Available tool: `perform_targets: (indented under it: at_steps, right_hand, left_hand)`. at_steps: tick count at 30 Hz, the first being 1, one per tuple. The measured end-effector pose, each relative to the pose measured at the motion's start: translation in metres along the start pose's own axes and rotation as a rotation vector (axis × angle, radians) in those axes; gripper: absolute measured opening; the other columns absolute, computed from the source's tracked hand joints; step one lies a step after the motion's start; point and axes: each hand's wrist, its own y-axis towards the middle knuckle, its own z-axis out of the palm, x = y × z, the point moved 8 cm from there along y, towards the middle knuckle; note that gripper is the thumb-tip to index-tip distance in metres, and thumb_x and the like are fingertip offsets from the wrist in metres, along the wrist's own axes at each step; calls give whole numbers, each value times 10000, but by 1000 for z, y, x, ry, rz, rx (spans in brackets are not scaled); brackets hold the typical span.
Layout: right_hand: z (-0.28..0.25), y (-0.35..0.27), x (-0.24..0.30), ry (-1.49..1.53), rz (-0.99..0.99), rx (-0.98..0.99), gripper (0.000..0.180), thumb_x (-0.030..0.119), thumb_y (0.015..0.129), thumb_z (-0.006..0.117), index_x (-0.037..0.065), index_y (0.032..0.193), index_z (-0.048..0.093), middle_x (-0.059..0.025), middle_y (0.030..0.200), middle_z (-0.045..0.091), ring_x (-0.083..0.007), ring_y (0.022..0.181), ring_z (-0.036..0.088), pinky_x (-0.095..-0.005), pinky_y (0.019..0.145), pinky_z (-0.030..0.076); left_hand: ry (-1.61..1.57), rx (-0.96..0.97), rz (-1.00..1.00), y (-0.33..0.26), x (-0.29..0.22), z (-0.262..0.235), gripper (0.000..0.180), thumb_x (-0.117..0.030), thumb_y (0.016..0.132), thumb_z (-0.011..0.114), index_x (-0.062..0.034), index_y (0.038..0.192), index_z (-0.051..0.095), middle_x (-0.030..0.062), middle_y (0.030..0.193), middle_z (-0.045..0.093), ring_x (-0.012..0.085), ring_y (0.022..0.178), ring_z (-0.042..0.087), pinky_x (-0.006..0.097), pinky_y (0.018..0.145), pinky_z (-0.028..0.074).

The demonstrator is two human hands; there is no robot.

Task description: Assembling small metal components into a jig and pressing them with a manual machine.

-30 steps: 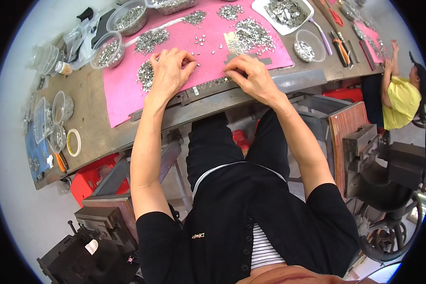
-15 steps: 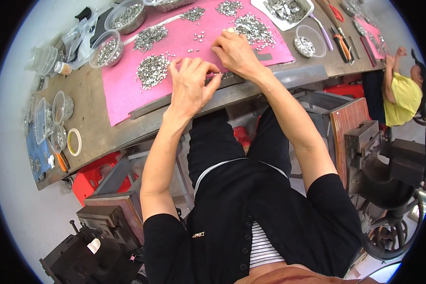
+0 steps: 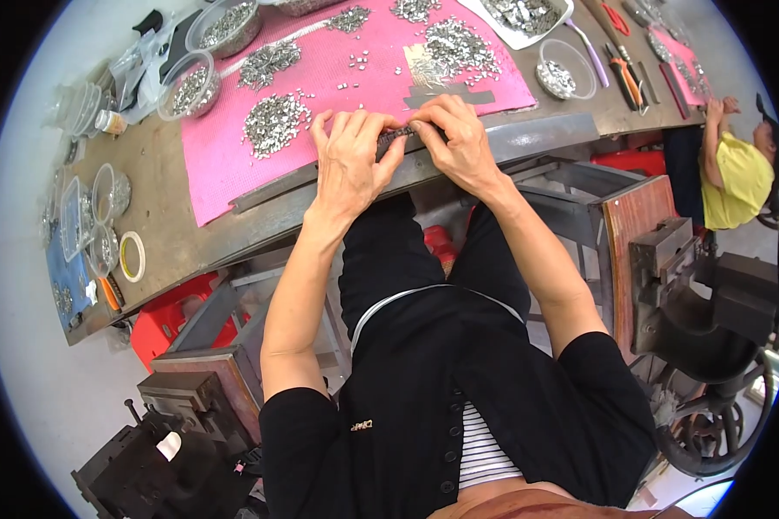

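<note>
At the bench's front edge, my left hand (image 3: 352, 160) is closed, thumb and forefinger pinched at a dark notched metal strip (image 3: 395, 136). Close by on its right, my right hand (image 3: 459, 145) pinches at the strip's other end, fingertips bent down. Whatever lies between the fingertips is too small to make out. Beyond my left hand, a pile of small silver metal pieces (image 3: 275, 124) lies on the pink mat (image 3: 212, 173). Another silver pile (image 3: 463, 49) sits beyond my right hand, beside a beige patch (image 3: 418, 62) and a flat grey strip (image 3: 450, 93).
Tubs of metal parts (image 3: 190, 86) stand at the back left. A white tray (image 3: 565, 12), a round clear tub (image 3: 587, 69) and orange-handled pliers (image 3: 629, 82) are to the right. A roll of tape (image 3: 134, 257) lies far left. A person in yellow (image 3: 736, 182) works at right.
My right hand has come back from beside the far-right pile toward the front edge, close to my left hand. My left hand stays at the strip. The beige patch is now uncovered.
</note>
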Motion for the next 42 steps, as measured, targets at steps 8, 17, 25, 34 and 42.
perform_targets:
  at_steps: [8,17,25,34,42]
  right_hand:
    - [-1,-3,-5,108,40,1,99,33,883,677,40,977,709,-78,971,685,-251,929,634,-362,843,459]
    - [-2,-5,-13,224,93,-11,104,72,885,666,68,976,713,-51,958,676,-242,915,624,-363,818,437]
    - [-1,-4,-1,78,36,55,164,100,863,721,62,1022,725,-75,1025,688,-259,985,627,-367,890,463]
    - [-2,-5,-7,127,53,32,153,74,856,720,57,1008,720,-74,1012,696,-255,978,625,-365,887,462]
    - [-1,-5,-8,134,63,31,129,64,862,715,49,990,723,-78,1000,702,-256,974,633,-364,883,473]
  left_hand:
    - [43,-66,-74,-6,-2,7,181,-201,821,746,-118,971,689,29,928,642,236,959,595,520,1031,327]
    - [86,-46,-113,-5,-11,5,156,-162,839,721,-132,991,710,22,934,644,232,965,597,494,1053,325]
    - [30,-73,-144,-14,-2,2,182,-124,822,718,-132,1003,700,55,963,644,266,980,603,561,1082,317]
    - [27,-80,-155,-14,-2,1,160,-113,827,715,-131,987,711,48,964,652,267,985,603,574,1089,314]
    - [51,-83,-180,-13,-3,1,148,-137,839,722,-125,987,714,39,956,662,260,987,607,586,1105,305]
